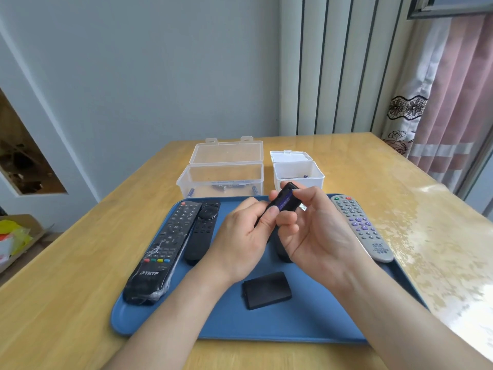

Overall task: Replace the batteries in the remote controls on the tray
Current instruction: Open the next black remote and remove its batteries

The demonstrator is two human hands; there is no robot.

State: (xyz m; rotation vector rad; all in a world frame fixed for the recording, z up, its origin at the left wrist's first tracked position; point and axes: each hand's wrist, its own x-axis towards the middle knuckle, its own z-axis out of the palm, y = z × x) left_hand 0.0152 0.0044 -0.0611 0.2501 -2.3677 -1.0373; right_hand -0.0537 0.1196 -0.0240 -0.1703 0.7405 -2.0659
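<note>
Partly hidden by both hands, the black remote (289,187) is held above the middle of the blue tray (293,324); only its far end and a purple battery (283,202) in its open back show. Its long axis runs from 7 to 1 o'clock, far end raised. The left hand (240,243) curls round the lower body, thumb on the battery. The right hand (320,231) pinches the far end. A black cover (266,289) lies on the tray at 6 o'clock. At 12 o'clock, the contents of the clear box (224,177) are hard to make out.
</note>
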